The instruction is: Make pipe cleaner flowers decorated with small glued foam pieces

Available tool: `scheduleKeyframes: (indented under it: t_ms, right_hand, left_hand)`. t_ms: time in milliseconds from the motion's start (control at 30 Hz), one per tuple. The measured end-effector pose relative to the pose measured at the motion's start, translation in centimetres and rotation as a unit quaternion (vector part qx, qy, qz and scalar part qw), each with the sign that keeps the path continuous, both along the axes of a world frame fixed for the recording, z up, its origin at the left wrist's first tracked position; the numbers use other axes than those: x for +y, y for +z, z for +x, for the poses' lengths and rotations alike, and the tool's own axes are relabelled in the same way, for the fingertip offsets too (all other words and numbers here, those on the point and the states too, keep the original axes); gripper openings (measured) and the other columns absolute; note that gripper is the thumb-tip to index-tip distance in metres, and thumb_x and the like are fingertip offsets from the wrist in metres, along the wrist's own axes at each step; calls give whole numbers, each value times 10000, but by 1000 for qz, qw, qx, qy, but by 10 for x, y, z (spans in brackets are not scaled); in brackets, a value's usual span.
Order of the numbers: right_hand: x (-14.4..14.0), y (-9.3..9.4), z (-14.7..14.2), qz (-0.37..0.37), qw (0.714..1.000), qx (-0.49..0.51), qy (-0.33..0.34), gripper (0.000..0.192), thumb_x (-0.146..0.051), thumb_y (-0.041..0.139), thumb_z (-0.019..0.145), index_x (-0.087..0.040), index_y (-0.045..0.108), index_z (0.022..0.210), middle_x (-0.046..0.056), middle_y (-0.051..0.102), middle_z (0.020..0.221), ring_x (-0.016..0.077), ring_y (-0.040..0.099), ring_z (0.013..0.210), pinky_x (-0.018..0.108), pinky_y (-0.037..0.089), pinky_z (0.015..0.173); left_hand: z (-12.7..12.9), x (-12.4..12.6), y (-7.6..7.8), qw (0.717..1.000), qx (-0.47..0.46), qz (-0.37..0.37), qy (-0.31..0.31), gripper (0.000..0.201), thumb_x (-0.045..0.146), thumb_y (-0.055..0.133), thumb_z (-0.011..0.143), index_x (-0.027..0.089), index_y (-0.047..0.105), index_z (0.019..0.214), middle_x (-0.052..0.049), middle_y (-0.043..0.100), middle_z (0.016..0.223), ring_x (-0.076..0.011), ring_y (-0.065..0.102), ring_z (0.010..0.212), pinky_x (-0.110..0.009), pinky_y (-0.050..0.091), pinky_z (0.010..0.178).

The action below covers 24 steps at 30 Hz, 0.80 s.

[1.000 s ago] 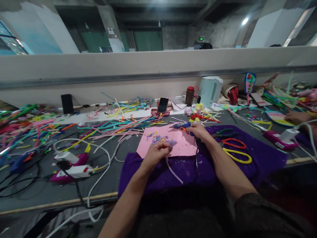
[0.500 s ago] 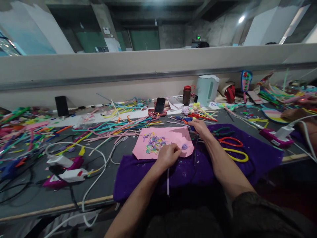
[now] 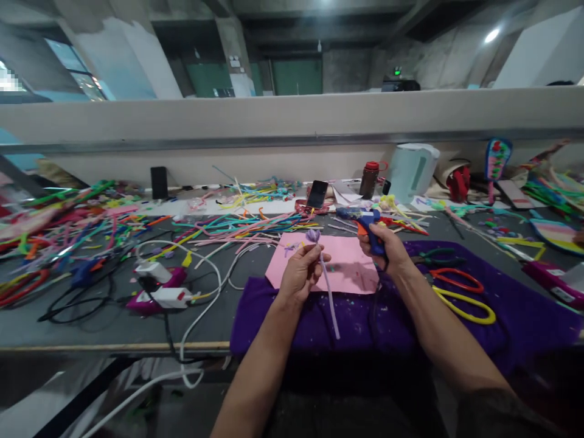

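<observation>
Near worktop front edge (image 3: 114, 348), gripping glue gun (image 3: 373, 226) in right hand (image 3: 387, 248), pinching purple flower stem (image 3: 331, 298) in left hand (image 3: 300, 271); could burn left fingers (image 3: 314, 251) by swinging nozzle (image 3: 340, 213) inward.

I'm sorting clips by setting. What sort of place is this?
Probably a craft workshop: loose colorful stems lie in heaps along a long grey table, and the right hand holds what looks like a blue glue gun.
</observation>
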State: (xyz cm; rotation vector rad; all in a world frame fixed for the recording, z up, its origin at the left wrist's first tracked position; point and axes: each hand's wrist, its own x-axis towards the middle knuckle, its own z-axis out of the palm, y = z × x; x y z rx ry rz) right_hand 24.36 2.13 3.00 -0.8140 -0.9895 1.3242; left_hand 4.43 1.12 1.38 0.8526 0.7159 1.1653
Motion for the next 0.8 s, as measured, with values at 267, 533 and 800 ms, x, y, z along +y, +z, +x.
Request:
scheduleKeyframes:
  t_ms: [267, 533, 800]
  right_hand:
    - [-16, 2, -20, 82, 995, -50, 6, 168, -285, 533, 726, -161, 545, 838, 46, 627, 781, 122, 566, 571, 217, 412, 465]
    - [-29, 1, -28, 130, 978, -160, 30, 208, -313, 551, 753, -166, 581, 897, 53, 641, 832, 118, 571, 618, 221, 429, 512]
    - [-40, 0, -35, 163, 927, -332, -56, 290, -398, 462, 810, -148, 596, 872, 19, 570, 681, 102, 504, 554, 208, 399, 493]
  left_hand:
    - [-9, 3, 5, 993, -63, -81, 49, 220, 160, 681, 650, 133, 588, 847, -34, 649, 726, -49, 575, 496, -83, 366, 328]
    - [-12, 7, 1, 991, -90, -81, 47, 175, 165, 682, 653, 130, 572, 785, -21, 629, 726, -29, 547, 463, -73, 354, 307]
    - [-12, 8, -2, 995, -75, -56, 41, 230, 224, 693, 634, 136, 538, 781, -8, 618, 702, 3, 461, 390, -72, 262, 283]
